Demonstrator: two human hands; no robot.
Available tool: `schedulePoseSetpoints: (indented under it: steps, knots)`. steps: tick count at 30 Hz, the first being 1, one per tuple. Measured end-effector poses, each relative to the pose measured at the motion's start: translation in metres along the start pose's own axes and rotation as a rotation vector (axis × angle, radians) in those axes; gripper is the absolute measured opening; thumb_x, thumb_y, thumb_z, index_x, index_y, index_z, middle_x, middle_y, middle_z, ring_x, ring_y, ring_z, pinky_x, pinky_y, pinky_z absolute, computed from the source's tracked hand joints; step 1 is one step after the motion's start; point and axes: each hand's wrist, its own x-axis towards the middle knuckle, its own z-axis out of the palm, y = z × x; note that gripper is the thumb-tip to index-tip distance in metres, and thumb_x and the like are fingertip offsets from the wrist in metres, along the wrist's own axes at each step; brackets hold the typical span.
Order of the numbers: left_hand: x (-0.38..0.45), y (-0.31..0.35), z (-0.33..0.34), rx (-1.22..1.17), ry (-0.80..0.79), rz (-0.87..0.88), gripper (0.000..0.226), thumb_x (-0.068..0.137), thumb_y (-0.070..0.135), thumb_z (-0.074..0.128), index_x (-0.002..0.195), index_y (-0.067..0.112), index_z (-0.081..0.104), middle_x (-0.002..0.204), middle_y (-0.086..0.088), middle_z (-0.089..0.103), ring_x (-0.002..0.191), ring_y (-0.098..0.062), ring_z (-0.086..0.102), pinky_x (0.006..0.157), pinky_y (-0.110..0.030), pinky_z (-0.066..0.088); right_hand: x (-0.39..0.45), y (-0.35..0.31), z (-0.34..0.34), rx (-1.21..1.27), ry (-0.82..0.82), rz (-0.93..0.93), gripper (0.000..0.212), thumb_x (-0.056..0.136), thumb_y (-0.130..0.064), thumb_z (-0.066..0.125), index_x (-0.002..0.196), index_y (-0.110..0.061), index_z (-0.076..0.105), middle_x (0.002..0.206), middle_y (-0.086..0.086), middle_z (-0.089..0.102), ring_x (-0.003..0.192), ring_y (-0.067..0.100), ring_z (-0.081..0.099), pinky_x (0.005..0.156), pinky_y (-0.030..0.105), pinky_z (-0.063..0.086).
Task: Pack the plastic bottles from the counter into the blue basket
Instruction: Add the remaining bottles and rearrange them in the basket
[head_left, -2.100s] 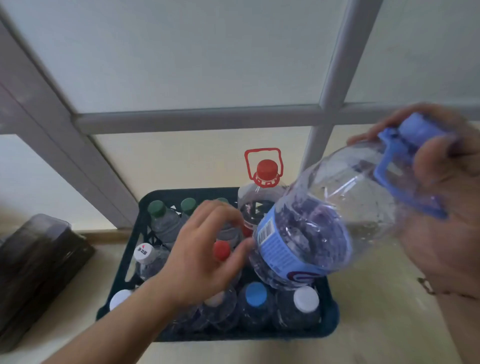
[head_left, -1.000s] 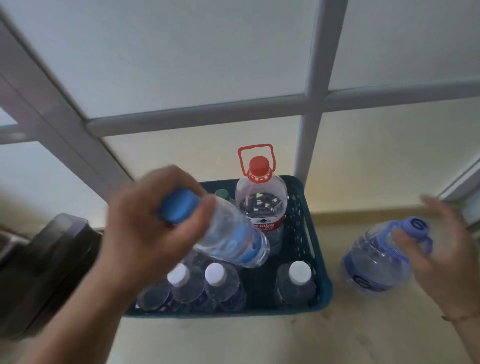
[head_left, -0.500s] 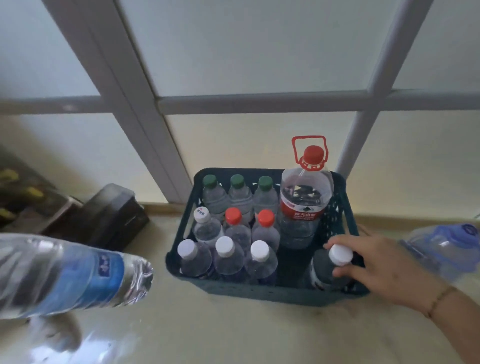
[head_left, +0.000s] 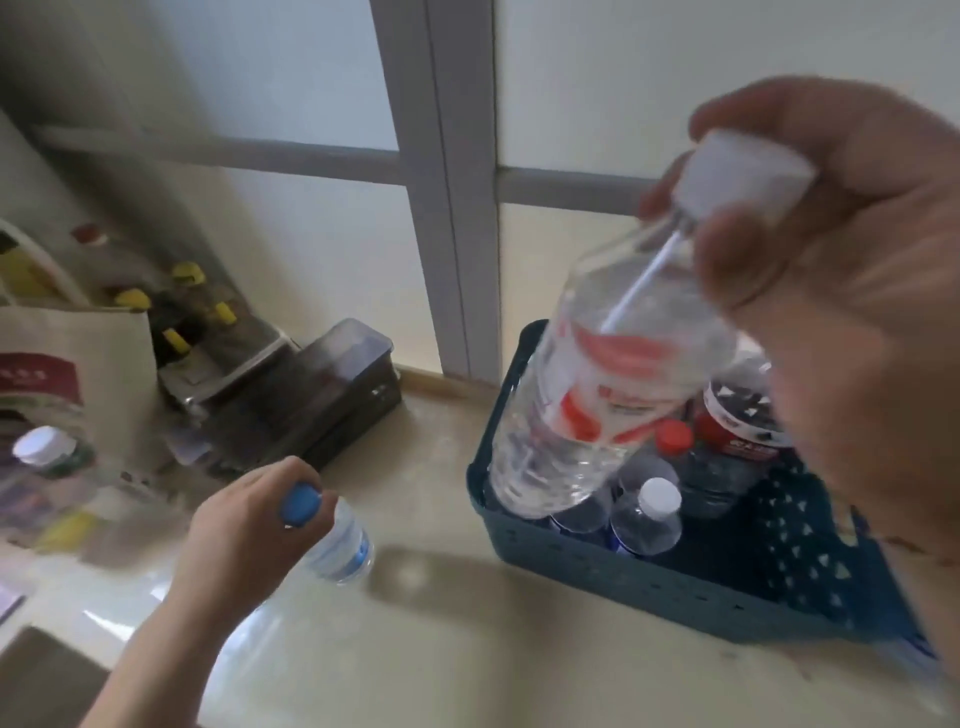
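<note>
Head view: a clear bottle with a red-and-white label (head_left: 613, 384) hangs tilted in the air, its white cap (head_left: 737, 169) pinched in the fingers of the right hand (head_left: 852, 291), its base just over the near-left corner of the blue basket (head_left: 649, 577). Below that grip, inside the basket, stand a white-capped bottle (head_left: 649, 514), a red-capped bottle (head_left: 672, 436) and a larger red-labelled bottle (head_left: 737, 441). Well to the left of the basket, the left hand (head_left: 249, 535) is closed around the neck of a blue-capped bottle (head_left: 337, 540), low over the counter (head_left: 467, 639). Beyond that hand sit a dark box (head_left: 317, 395) and a paper bag (head_left: 78, 374).
</note>
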Motion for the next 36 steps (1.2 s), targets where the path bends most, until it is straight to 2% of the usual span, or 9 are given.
schedulePoseSetpoints:
  steps: [3, 6, 9, 13, 19, 27, 32, 34, 36]
  knots:
    - [0.001, -0.004, 0.007, 0.012, -0.018, -0.007, 0.032, 0.073, 0.022, 0.087, 0.086, 0.029, 0.059, 0.073, 0.008, 0.062, 0.059, -0.021, 0.059, 0.053, -0.037, 0.054, -0.005, 0.016, 0.051, -0.004, -0.103, 0.129, 0.033, 0.084, -0.025, 0.071, 0.113, -0.012, 0.062, 0.099, 0.0, 0.07, 0.091, 0.013, 0.068, 0.073, 0.029, 0.06]
    - [0.003, -0.011, 0.015, 0.014, -0.006, -0.091, 0.047, 0.07, 0.022, 0.089, 0.102, 0.026, 0.055, 0.073, 0.004, 0.062, 0.058, -0.028, 0.058, 0.054, -0.035, 0.049, -0.03, 0.044, 0.112, -0.256, -0.153, 0.128, 0.038, 0.08, -0.032, 0.076, 0.113, -0.017, 0.066, 0.085, -0.005, 0.069, 0.072, 0.011, 0.062, 0.065, 0.02, 0.048]
    - [0.003, -0.023, 0.022, -0.013, -0.016, -0.136, 0.064, 0.065, 0.013, 0.093, 0.107, 0.027, 0.047, 0.072, 0.0, 0.06, 0.055, -0.032, 0.06, 0.052, -0.036, 0.049, -0.057, 0.072, 0.157, -0.454, -0.206, 0.066, 0.042, 0.083, -0.025, 0.074, 0.121, -0.014, 0.061, 0.1, 0.008, 0.072, 0.086, 0.028, 0.065, 0.069, 0.03, 0.051]
    - [0.008, -0.028, 0.027, 0.035, -0.042, -0.109, 0.052, 0.068, 0.018, 0.091, 0.102, 0.026, 0.054, 0.076, 0.0, 0.062, 0.059, -0.029, 0.059, 0.054, -0.039, 0.052, -0.084, 0.101, 0.185, -0.55, -0.402, 0.175, 0.037, 0.088, -0.015, 0.067, 0.122, -0.011, 0.054, 0.107, 0.014, 0.066, 0.093, 0.033, 0.059, 0.07, 0.041, 0.053]
    - [0.014, -0.024, 0.026, 0.048, -0.035, -0.044, 0.031, 0.07, 0.022, 0.089, 0.087, 0.024, 0.063, 0.077, 0.001, 0.064, 0.063, -0.024, 0.059, 0.055, -0.037, 0.052, -0.103, 0.124, 0.187, -0.543, -0.509, 0.29, 0.03, 0.09, -0.009, 0.063, 0.119, -0.009, 0.051, 0.111, 0.016, 0.06, 0.097, 0.035, 0.055, 0.069, 0.039, 0.044]
    - [0.003, -0.006, 0.021, -0.004, -0.057, -0.148, 0.025, 0.077, 0.028, 0.084, 0.093, 0.024, 0.064, 0.085, 0.001, 0.058, 0.069, -0.024, 0.058, 0.06, -0.039, 0.049, -0.115, 0.135, 0.172, -0.507, -0.551, 0.207, 0.039, 0.092, -0.019, 0.061, 0.128, -0.014, 0.047, 0.119, 0.012, 0.058, 0.1, 0.03, 0.054, 0.074, 0.037, 0.047]
    - [-0.007, 0.001, 0.021, 0.059, -0.071, -0.227, 0.041, 0.078, 0.033, 0.083, 0.113, 0.017, 0.069, 0.099, -0.005, 0.061, 0.093, -0.032, 0.059, 0.072, -0.041, 0.05, -0.115, 0.137, 0.152, -0.531, -0.743, 0.202, 0.059, 0.09, -0.022, 0.062, 0.14, -0.018, 0.033, 0.13, 0.011, 0.052, 0.113, 0.033, 0.049, 0.082, 0.04, 0.044]
    - [-0.011, 0.011, 0.024, 0.034, -0.027, -0.272, 0.043, 0.08, 0.031, 0.082, 0.118, 0.014, 0.067, 0.113, -0.012, 0.063, 0.106, -0.037, 0.056, 0.085, -0.047, 0.048, -0.116, 0.122, 0.13, -0.426, -0.721, 0.19, 0.064, 0.089, -0.021, 0.064, 0.144, -0.018, 0.031, 0.134, 0.012, 0.051, 0.119, 0.032, 0.048, 0.091, 0.041, 0.044]
    - [-0.015, 0.032, 0.026, 0.002, 0.147, -0.234, 0.044, 0.085, 0.028, 0.077, 0.122, 0.008, 0.064, 0.125, -0.016, 0.06, 0.119, -0.039, 0.048, 0.1, -0.052, 0.04, -0.118, 0.1, 0.09, -0.288, -0.594, 0.168, 0.061, 0.089, -0.022, 0.066, 0.143, -0.017, 0.038, 0.132, 0.008, 0.055, 0.119, 0.025, 0.051, 0.096, 0.036, 0.044]
